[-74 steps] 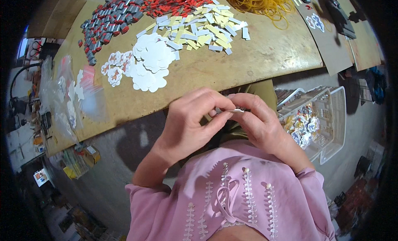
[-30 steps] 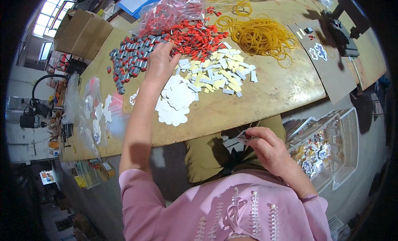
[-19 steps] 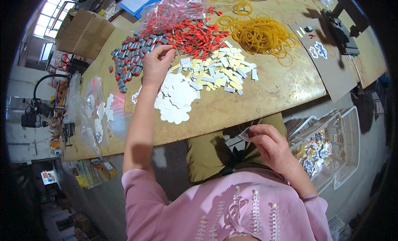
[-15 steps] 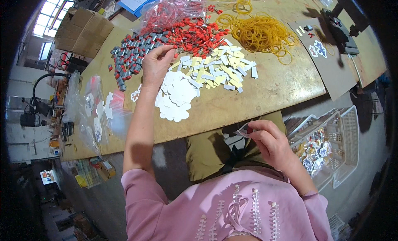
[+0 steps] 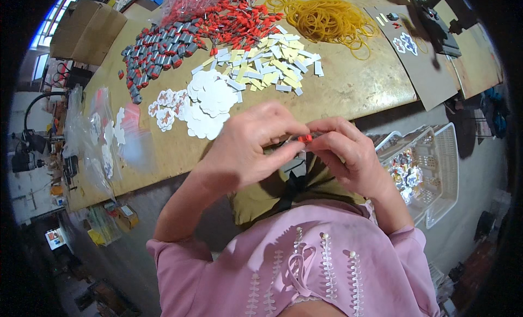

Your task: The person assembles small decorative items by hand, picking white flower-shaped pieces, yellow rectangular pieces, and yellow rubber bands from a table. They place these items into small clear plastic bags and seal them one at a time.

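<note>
My left hand [image 5: 253, 145] and my right hand [image 5: 348, 156] meet over my lap, just off the table's near edge. Between their fingertips shows a small red piece [image 5: 305, 138], pinched by the left thumb and fingers. The right fingers are closed on a small clear bag, mostly hidden now. Beyond the left hand lies a heap of white scalloped cards [image 5: 210, 102], with several printed cut-outs [image 5: 166, 107] at its left. Behind are yellow and white foam strips [image 5: 272, 63], red pieces with metal ends [image 5: 239, 25] and grey cylinders with red ends [image 5: 158, 50].
Yellow rubber bands [image 5: 327, 20] are heaped at the far side of the table [image 5: 359, 83]. A grey board [image 5: 419, 72] with sample parts lies at right beside a black stand. White baskets [image 5: 430, 175] holding filled packets stand low right. Clear bags [image 5: 101, 132] hang over the left edge.
My left hand has come back from the piles to my lap and met the right hand, bringing a small red piece. My view has shifted slightly, and printed cut-outs are uncovered.
</note>
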`<state>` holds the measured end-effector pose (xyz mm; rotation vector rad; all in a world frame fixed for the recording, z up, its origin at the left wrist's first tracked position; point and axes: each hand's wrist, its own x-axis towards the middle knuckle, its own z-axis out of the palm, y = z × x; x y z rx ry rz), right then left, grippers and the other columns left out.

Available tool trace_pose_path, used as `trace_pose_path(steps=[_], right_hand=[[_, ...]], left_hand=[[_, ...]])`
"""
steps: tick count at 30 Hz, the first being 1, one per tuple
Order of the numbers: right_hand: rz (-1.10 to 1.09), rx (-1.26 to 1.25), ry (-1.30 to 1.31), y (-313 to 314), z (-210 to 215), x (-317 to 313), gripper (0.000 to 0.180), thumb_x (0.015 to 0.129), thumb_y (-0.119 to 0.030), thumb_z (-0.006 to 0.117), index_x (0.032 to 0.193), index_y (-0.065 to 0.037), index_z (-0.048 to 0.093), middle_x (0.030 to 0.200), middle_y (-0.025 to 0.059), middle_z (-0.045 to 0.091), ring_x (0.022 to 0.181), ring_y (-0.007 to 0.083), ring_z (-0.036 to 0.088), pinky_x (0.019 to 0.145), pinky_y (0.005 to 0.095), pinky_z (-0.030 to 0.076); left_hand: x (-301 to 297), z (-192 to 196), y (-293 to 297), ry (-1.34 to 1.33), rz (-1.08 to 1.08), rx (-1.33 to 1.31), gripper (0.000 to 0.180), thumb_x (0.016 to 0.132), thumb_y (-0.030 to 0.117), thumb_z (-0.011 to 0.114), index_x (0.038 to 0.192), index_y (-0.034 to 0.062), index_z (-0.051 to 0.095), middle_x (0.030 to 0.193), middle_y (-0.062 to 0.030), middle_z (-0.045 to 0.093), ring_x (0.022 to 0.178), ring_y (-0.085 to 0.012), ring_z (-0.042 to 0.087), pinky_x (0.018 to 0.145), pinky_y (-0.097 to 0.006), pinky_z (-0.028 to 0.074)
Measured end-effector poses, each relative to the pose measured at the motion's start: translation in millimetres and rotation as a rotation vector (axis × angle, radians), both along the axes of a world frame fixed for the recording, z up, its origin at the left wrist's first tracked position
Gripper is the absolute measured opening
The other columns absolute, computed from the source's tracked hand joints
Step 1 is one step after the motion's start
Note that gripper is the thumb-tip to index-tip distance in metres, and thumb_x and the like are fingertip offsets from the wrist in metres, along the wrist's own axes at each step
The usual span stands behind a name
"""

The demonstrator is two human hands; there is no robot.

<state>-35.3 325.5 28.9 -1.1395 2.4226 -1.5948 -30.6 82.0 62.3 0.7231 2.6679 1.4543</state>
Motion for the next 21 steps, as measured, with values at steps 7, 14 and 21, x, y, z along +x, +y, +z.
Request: trace_pose_path(steps=[7, 14, 21], right_hand=[[-0.034, -0.006, -0.071, 8, -1, -9, 0.025, 0.086, 0.013, 0.074, 0.105, -0.003, 0.071, 0.121, 0.013, 0.073, 0.109, 0.0298, 0.072, 0.09, 0.0369, 0.058], [-0.083, 0.043, 0.007, 17, -7, 0, 0.02, 0.088, 0.009, 0.075, 0.105, -0.003, 0.072, 0.108, 0.0114, 0.071, 0.103, 0.0309, 0.071, 0.087, 0.0382, 0.058], [-0.135, 0.026, 0.047, 27, -29, 16, 0.021, 0.083, 0.006, 0.075, 0.102, -0.003, 0.069, 0.104, 0.0127, 0.067, 0.097, 0.0347, 0.069, 0.082, 0.0417, 0.057]], left_hand=[[-9, 0, -16, -0.276, 0.218, 0.286, 0.012, 0.101, 0.002, 0.07, 0.111, 0.0017, 0.076, 0.098, -0.0012, 0.072, 0.084, -0.0054, 0.063, 0.075, -0.023, 0.052], [-30, -26, -9, -0.224, 0.204, 0.145, 0.01, 0.098, 0.007, 0.075, 0.107, 0.0019, 0.077, 0.094, -0.0034, 0.072, 0.08, -0.0075, 0.065, 0.072, -0.024, 0.053], [-112, -31, 30, 0.295, 0.136, -0.121, 0.017, 0.094, 0.001, 0.069, 0.11, 0.0044, 0.076, 0.101, -0.0162, 0.074, 0.092, -0.0351, 0.072, 0.081, -0.043, 0.058]])
